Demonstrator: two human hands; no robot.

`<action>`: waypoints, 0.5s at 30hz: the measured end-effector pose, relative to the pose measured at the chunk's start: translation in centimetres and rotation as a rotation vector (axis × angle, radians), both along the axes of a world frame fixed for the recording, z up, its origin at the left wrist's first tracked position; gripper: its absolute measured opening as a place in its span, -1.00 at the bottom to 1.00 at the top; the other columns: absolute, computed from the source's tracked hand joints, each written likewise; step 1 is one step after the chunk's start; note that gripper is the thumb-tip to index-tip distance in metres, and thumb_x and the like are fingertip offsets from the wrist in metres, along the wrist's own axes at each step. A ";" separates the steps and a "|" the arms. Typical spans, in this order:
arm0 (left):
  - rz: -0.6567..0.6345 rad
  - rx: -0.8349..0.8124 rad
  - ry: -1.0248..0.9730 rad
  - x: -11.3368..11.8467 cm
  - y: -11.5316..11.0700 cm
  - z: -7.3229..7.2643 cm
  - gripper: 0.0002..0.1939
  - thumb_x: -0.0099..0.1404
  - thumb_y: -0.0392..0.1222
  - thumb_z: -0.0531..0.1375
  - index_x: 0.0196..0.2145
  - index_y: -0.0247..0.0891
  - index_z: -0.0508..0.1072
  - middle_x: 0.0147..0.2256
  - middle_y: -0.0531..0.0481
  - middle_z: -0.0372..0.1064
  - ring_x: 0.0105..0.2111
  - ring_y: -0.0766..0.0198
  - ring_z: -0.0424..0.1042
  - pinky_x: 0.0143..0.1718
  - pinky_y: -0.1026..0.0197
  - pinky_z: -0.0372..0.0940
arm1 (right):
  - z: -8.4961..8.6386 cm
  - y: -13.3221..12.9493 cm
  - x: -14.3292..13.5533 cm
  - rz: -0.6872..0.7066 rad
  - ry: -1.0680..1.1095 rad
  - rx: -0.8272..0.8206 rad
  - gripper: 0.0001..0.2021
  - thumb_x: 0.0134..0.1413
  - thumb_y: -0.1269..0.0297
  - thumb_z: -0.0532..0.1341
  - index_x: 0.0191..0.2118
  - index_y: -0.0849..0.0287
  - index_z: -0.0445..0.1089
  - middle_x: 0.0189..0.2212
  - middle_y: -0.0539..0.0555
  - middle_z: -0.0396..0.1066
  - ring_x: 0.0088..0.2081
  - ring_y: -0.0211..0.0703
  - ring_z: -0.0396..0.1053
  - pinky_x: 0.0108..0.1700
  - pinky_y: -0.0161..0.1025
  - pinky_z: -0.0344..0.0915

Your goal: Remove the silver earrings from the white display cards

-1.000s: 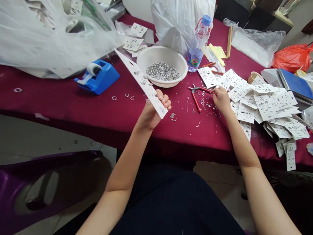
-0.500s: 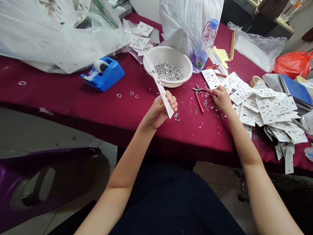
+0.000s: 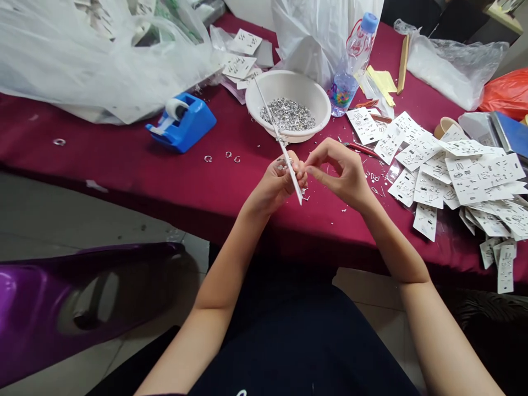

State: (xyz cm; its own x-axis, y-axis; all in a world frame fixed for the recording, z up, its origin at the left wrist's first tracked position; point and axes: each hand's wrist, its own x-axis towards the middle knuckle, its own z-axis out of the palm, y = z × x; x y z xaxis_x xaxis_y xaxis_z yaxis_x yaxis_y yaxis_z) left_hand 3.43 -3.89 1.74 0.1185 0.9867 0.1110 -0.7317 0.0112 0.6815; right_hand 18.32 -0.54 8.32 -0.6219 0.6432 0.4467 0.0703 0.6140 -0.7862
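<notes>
A white card [image 3: 277, 135], seen nearly edge-on, is gripped by my left hand [image 3: 277, 184] near the table's front edge. My right hand [image 3: 340, 170] is beside it, thumb and forefinger pinched at the card's right face; whatever is between those fingertips is too small to make out. Behind the card stands a white bowl [image 3: 322, 110] of small metal rings. Red-handled pliers [image 3: 363, 149] lie behind my right hand, partly hidden by it. Small metal bits [image 3: 374, 177] are scattered to the right of that hand.
A blue tape dispenser [image 3: 187, 124] sits left of the bowl, a plastic bottle [image 3: 344, 91] right of it. Many white cards [image 3: 474, 176] are heaped at the right. White plastic bags [image 3: 124, 66] stand at the back left. A purple chair [image 3: 37, 308] is at lower left.
My right hand has left the pliers and the metal bits and moved left to the card. The card in my left hand has turned more edge-on. The view has shifted slightly.
</notes>
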 end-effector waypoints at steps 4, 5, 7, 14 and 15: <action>0.003 0.042 0.028 -0.2 0.2 -0.7 -0.54 -0.01 0.03 0.50 -0.52 -0.26 0.32 -0.62 0.18 0.20 -0.64 0.50 0.29 -0.58 0.45 0.26 | -1.3 -0.2 -0.3 0.076 0.146 -0.214 -0.92 0.16 0.31 0.30 -0.31 0.19 0.41 -0.36 0.00 0.42 -0.35 -0.34 0.44 -0.27 -0.27 0.47; 0.005 0.041 0.035 -0.2 0.2 -0.8 -0.54 -0.02 0.03 0.51 -0.51 -0.26 0.33 -0.61 0.19 0.21 -0.64 0.51 0.30 -0.59 0.46 0.26 | -1.6 -0.2 -0.2 0.086 0.160 -0.253 -0.90 0.16 0.30 0.31 -0.30 0.20 0.41 -0.35 0.00 0.43 -0.34 -0.35 0.45 -0.26 -0.29 0.48; 0.007 0.037 0.049 -0.3 0.2 -0.8 -0.54 -0.05 0.00 0.52 -0.51 -0.26 0.34 -0.61 0.20 0.25 -0.64 0.52 0.32 -0.59 0.49 0.26 | -1.9 -0.2 -0.1 0.089 0.182 -0.295 -0.88 0.15 0.28 0.32 -0.30 0.22 0.41 -0.35 -0.01 0.44 -0.33 -0.37 0.46 -0.25 -0.33 0.49; 0.017 -0.003 0.075 -0.4 0.0 -0.5 -0.50 -0.15 0.01 0.55 -0.52 -0.26 0.34 -0.62 0.23 0.30 -0.66 0.52 0.36 -0.60 0.52 0.30 | -2.8 -0.2 -0.2 0.119 0.279 -0.280 -0.92 0.13 0.40 0.33 -0.27 0.29 0.45 -0.33 0.00 0.45 -0.32 -0.43 0.47 -0.24 -0.43 0.48; 0.015 -0.007 0.072 -0.3 0.0 -0.5 -0.50 -0.16 0.01 0.56 -0.52 -0.26 0.34 -0.63 0.23 0.29 -0.66 0.52 0.36 -0.59 0.51 0.31 | -2.8 -0.2 -0.3 0.120 0.283 -0.274 -0.93 0.13 0.42 0.33 -0.27 0.29 0.45 -0.34 0.00 0.45 -0.32 -0.43 0.47 -0.24 -0.43 0.48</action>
State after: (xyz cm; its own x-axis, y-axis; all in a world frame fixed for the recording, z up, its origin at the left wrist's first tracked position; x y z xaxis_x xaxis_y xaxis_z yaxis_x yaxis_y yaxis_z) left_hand 3.09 -3.91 1.27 0.1114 0.9892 0.0953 -0.6810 0.0061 0.7322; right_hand 18.06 -0.71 5.49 -0.5766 0.6926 0.4335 -0.2314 0.3704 -0.8996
